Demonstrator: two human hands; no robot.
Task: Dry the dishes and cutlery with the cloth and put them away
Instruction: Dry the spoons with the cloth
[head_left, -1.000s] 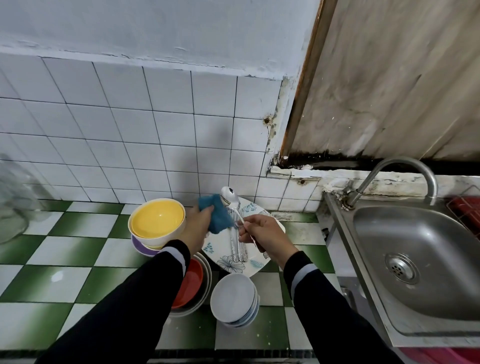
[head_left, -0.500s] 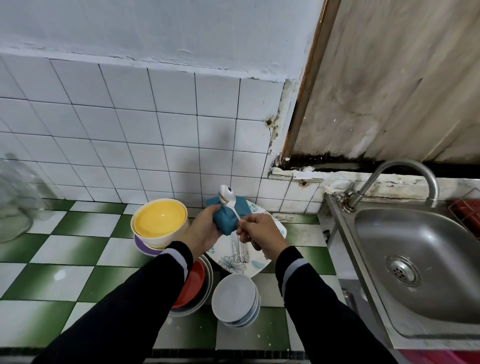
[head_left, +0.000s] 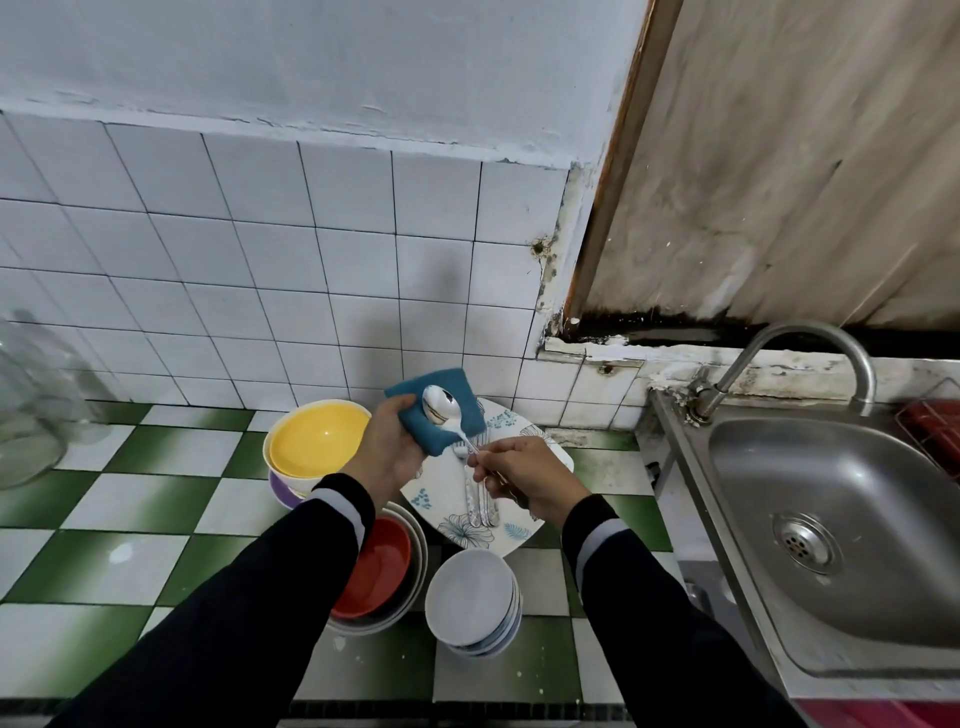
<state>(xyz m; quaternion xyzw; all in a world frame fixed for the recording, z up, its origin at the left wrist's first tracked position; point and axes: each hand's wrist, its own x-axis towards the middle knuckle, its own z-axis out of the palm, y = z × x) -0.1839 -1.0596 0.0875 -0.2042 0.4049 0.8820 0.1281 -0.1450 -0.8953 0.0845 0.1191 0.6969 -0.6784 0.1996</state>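
Showing a polished metal spoon (head_left: 440, 409) held upright with its bowl uppermost, the bowl lying against a folded blue cloth (head_left: 452, 382). The right hand (head_left: 524, 475) pinches the lower end of the spoon's handle between thumb and curled fingers. The left hand (head_left: 387, 452) grips the cloth, with the thumb on its near left edge and the fingers hidden behind it, so the cloth backs the spoon's bowl. Both hands are raised above the worktop, close together but not touching.

Directly beneath the hands lies a white square plate (head_left: 441, 480) with a blue and grey leaf print. It carries several pieces of cutlery (head_left: 480, 501) with patterned handles, side by side just left of the right hand. Left of the left hand, a yellow bowl (head_left: 319, 439) sits in a purple bowl (head_left: 280, 491). Below the left wrist, a red bowl (head_left: 374, 571) is nested in paler ones. Between the two dark sleeves, nearer the person, is a stack of white bowls (head_left: 470, 597).

Well to the right of the right hand is a stainless steel sink (head_left: 852, 587) with a curved tap (head_left: 810, 335). Far to the left of the left hand stands a clear glass jar (head_left: 26, 421). The crockery rests on a green-and-white checked tile counter (head_left: 130, 499). A white tiled wall (head_left: 260, 270) rises beyond the hands.
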